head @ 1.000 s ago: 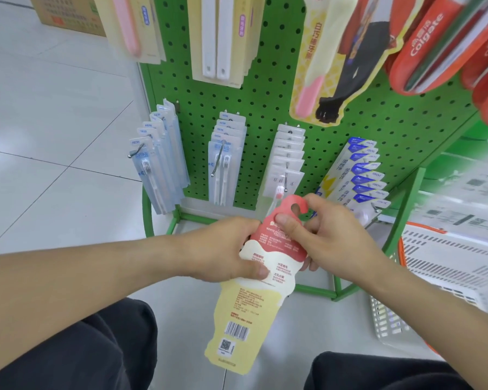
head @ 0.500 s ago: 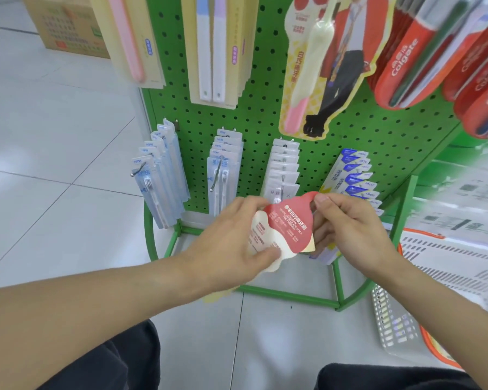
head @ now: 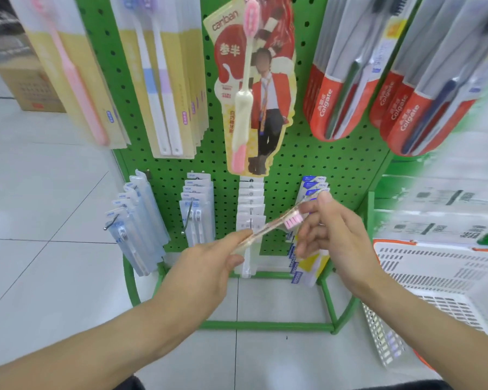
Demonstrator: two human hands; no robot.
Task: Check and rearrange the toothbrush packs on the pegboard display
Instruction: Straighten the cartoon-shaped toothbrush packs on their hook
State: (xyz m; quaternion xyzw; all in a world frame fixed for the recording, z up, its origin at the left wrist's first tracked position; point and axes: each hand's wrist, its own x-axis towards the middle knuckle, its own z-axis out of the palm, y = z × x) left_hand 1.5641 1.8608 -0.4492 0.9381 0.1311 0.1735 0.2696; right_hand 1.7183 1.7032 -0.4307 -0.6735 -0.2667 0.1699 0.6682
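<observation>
You hold the toothbrush pack [head: 268,228] edge-on between both hands, low at 6 o'clock of the green pegboard [head: 316,164]. Your left hand [head: 209,266] pinches its lower end and your right hand [head: 330,229] pinches the top, probably to hang it.

Item we hold: toothbrush pack [head: 268,228], seen edge-on, thin and clear, pink bristles visible near upper end; tilted, rising from lower left to upper right, in front of pegboard [head: 321,164]. Left hand [head: 206,266] pinches lower end, right hand [head: 330,229] grips upper end. We think card backing faces away, though blur obscures it. Matching canban pack [head: 251,88] hangs upright on green pegboard above.
</observation>
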